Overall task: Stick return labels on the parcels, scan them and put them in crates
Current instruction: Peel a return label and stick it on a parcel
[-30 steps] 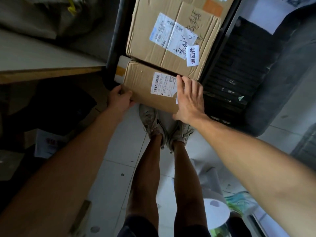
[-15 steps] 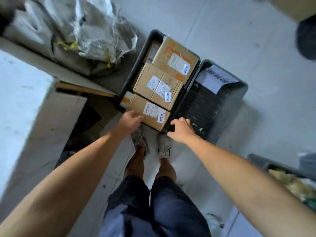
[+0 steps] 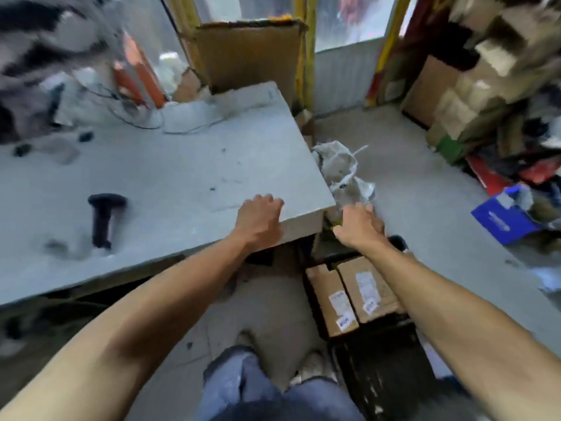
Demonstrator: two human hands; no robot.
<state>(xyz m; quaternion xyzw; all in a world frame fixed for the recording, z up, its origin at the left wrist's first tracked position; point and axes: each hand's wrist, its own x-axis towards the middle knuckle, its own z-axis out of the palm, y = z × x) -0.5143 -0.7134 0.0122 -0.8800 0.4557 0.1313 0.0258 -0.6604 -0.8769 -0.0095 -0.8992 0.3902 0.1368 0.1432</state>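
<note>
Both hands empty, left hand (image 3: 258, 220) and right hand (image 3: 359, 224) fingers loosely curled; fetch the scanner (image 3: 104, 218) before next parcel.

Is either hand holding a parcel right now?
No: the left hand rests on the table edge, the right hand is empty, and the parcels lie in the crate.

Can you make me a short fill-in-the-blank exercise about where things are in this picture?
1. The black handheld scanner lies on the grey ____.
2. The left hand rests at the table's near ____.
3. The labelled cardboard parcels sit in a black ____ on the floor.
4. Both hands hold ____.

Missing words: table; edge; crate; nothing
</note>
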